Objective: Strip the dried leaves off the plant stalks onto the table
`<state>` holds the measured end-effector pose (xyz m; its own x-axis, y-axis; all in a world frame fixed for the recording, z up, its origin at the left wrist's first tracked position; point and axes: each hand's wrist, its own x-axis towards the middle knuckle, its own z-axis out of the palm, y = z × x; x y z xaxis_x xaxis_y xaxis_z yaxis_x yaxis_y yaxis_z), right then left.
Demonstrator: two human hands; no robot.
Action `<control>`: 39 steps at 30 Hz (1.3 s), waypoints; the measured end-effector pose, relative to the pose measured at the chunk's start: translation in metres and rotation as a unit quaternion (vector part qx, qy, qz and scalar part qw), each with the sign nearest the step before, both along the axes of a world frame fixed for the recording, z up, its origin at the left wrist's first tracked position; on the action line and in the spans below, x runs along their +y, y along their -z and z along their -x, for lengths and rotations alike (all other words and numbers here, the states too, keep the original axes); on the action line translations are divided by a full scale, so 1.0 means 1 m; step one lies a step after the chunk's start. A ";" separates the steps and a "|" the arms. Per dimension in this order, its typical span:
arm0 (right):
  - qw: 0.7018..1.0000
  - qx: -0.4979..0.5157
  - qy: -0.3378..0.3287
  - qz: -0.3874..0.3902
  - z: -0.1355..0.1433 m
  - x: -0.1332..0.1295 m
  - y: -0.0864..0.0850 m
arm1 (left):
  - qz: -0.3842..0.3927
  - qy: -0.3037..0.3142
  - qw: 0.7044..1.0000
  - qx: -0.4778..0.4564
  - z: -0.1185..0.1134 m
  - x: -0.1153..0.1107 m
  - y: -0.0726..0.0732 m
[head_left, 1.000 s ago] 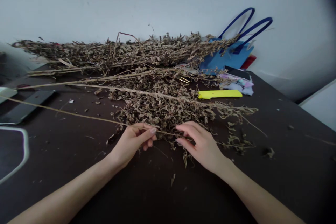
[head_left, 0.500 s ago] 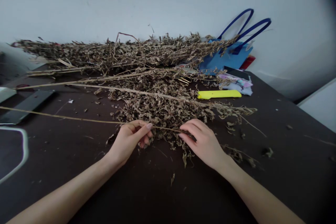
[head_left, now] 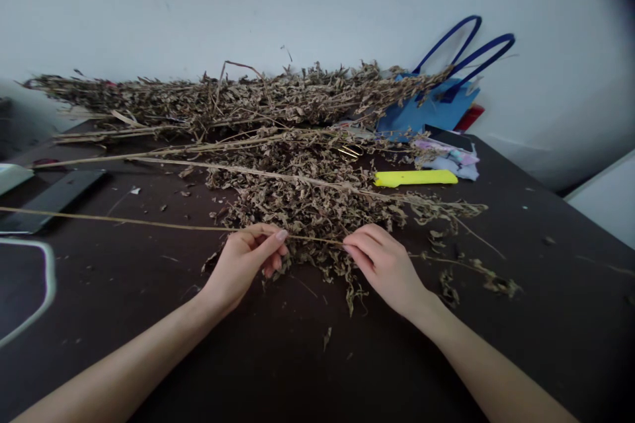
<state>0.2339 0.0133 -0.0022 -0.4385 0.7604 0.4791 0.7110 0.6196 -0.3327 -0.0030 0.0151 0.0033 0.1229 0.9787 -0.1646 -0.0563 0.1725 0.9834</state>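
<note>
A long, thin dried plant stem (head_left: 163, 225) crosses from the left edge of the view into both hands. My left hand (head_left: 251, 254) pinches it between thumb and fingers. Just to the right, my right hand (head_left: 380, 261) has its fingertips closed on the same stem, whose leafy tip (head_left: 496, 281) sticks out past the knuckles. Under and behind the hands lies a heap of crumpled dried leaves (head_left: 297, 201). Another bare stalk (head_left: 238, 170) rests across the top of that heap.
Along the wall lies a thick bundle of dried plants (head_left: 278, 96). At the right are a blue bag (head_left: 407, 117), a yellow utility knife (head_left: 415, 178) and patterned cloth (head_left: 454, 162). Gold scissor handles (head_left: 351, 152) show behind the heap. A dark phone-like slab (head_left: 57, 198) and white frame (head_left: 49, 277) lie left.
My right hand has closed its fingertips on the stem. The stem's leafy tip now reaches farther right and sits higher. My left hand keeps almost the same place.
</note>
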 end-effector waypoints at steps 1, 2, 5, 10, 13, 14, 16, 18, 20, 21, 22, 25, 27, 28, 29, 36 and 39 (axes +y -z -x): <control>1.000 0.002 0.002 0.004 0.000 0.000 0.000 | 0.002 0.003 1.000 -0.003 0.000 0.000 -0.001; 1.000 0.004 0.002 0.008 0.000 -0.001 -0.001 | 0.004 0.008 1.000 -0.006 -0.001 -0.001 -0.001; 1.000 0.008 -0.002 0.027 0.001 -0.002 -0.003 | 0.009 0.032 0.999 0.000 -0.002 -0.002 -0.001; 0.999 0.006 -0.008 0.037 0.002 -0.003 -0.003 | 0.008 0.053 0.998 0.021 -0.004 -0.004 -0.001; 0.999 0.003 -0.013 0.035 0.003 -0.003 -0.001 | 0.003 0.055 0.998 0.029 -0.005 -0.004 -0.002; 0.999 0.002 -0.015 0.033 0.003 -0.004 -0.001 | 0.001 0.054 0.998 0.030 -0.005 -0.004 -0.002; 0.999 -0.002 -0.019 0.030 0.004 -0.004 0.000 | -0.003 0.054 0.998 0.032 -0.005 -0.004 -0.002; 0.999 -0.006 -0.022 0.030 0.005 -0.005 0.001 | -0.008 0.055 0.998 0.042 -0.005 -0.004 -0.002; 0.999 -0.006 -0.023 0.029 0.006 -0.006 0.001 | -0.017 0.058 0.996 0.065 -0.003 -0.004 -0.001; 0.999 -0.006 -0.023 0.028 0.006 -0.006 0.001 | -0.022 0.060 0.995 0.079 -0.003 -0.004 -0.001; 0.999 -0.006 -0.024 0.027 0.007 -0.006 0.001 | -0.028 0.062 0.993 0.093 -0.002 -0.004 -0.001; 0.999 -0.007 -0.027 0.028 0.007 -0.007 0.002 | -0.039 0.067 0.989 0.127 0.000 -0.003 -0.001; 0.999 -0.006 -0.028 0.034 0.006 -0.006 0.002 | -0.041 0.071 0.987 0.141 0.001 -0.002 -0.002; 0.999 -0.003 -0.027 0.036 0.006 -0.006 0.002 | -0.041 0.076 0.985 0.146 0.001 -0.002 -0.002; 0.999 -0.001 -0.024 0.039 0.005 -0.006 0.001 | -0.041 0.086 0.984 0.149 0.001 -0.002 -0.002; 0.999 0.009 -0.005 0.041 0.004 -0.004 -0.002 | -0.055 0.133 0.973 0.180 -0.002 -0.007 0.002; 0.999 0.002 -0.005 0.044 0.004 -0.005 -0.002 | -0.049 0.123 0.977 0.168 -0.003 -0.007 0.002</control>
<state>0.2298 0.0086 0.0001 -0.4444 0.7951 0.4128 0.7029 0.5951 -0.3896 0.0000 0.0080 0.0012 0.3108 0.9396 -0.1431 0.3043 0.0443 0.9515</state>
